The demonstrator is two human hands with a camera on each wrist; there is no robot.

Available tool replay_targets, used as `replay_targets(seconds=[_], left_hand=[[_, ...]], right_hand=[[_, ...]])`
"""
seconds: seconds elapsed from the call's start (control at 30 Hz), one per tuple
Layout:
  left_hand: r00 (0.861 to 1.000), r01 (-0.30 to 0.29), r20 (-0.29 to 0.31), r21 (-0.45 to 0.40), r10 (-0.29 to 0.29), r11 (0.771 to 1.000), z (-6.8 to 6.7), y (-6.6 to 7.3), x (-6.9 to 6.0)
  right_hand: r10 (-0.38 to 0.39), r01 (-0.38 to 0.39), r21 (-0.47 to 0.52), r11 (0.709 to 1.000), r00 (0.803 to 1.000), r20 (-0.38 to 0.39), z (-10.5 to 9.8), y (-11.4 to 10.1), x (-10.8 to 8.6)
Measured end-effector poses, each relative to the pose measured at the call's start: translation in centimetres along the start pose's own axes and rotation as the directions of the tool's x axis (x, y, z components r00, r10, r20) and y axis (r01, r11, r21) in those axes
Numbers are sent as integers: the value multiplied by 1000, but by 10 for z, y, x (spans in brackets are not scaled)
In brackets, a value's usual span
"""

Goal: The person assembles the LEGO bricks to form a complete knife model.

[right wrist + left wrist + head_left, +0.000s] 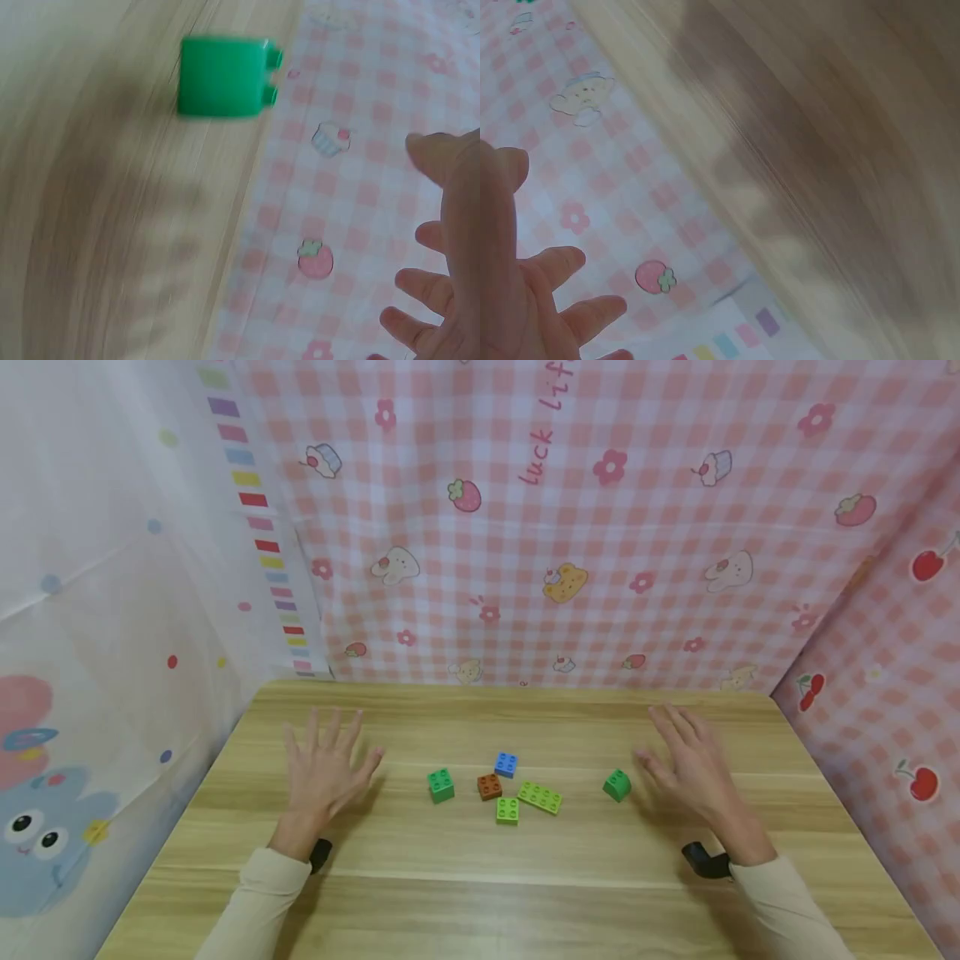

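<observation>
My left hand (326, 777) has its fingers spread above the left side of the table, holding nothing. On the right side, my right hand (693, 768) is also extended and holds nothing. Nearest to it is a green building brick (617, 786) with a rounded side, which appears large in the right wrist view (223, 77). A square green brick (441, 785) lies right of the left hand. Between them sit a blue brick (506, 765), a brown brick (490, 787), a lime square brick (507, 811) and a longer lime brick (540, 797). All show studs on top.
The wooden table (420, 893) ends at a pink checked cloth (525, 527) along its back edge. A white printed cloth (112, 568) hangs at the left, and another checked cloth (892, 693) at the right. Each wrist carries a black strap or camera mount (705, 862).
</observation>
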State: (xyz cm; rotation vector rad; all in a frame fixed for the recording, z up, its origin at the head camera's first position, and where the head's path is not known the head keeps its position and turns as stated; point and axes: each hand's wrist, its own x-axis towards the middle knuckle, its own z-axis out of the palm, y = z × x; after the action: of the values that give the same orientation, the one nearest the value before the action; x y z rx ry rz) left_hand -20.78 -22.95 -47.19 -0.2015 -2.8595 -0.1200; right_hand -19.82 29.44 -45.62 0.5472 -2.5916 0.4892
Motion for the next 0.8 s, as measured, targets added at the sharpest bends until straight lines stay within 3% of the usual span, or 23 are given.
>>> replay_targets(seconds=[0.13, 0.2, 0.3, 0.47, 0.63, 0.7, 0.8], left_hand=[[1000, -15, 3, -90, 16, 996, 1, 6, 0], [1000, -24, 15, -167, 27, 986, 2, 10, 0], [997, -20, 63, -308, 41, 951, 3, 15, -1], [988, 40, 145, -525, 43, 850, 7, 22, 0], [968, 118, 240, -690, 72, 714, 12, 28, -4], [959, 146, 271, -723, 82, 676, 14, 31, -6], [946, 187, 311, -747, 88, 638, 17, 36, -8]], right_hand=[[-24, 29, 104, 994, 998, -50, 7, -10, 3], [1, 4, 170, 985, 1000, -29, 10, -16, 4], [59, -67, 269, 961, 997, 40, 13, -26, 2], [116, -176, 417, 891, 979, 165, 18, -44, 3], [142, -272, 525, 806, 951, 275, 28, -60, 2], [142, -295, 560, 774, 943, 300, 32, -65, 1], [139, -326, 605, 726, 932, 335, 39, -72, -1]])
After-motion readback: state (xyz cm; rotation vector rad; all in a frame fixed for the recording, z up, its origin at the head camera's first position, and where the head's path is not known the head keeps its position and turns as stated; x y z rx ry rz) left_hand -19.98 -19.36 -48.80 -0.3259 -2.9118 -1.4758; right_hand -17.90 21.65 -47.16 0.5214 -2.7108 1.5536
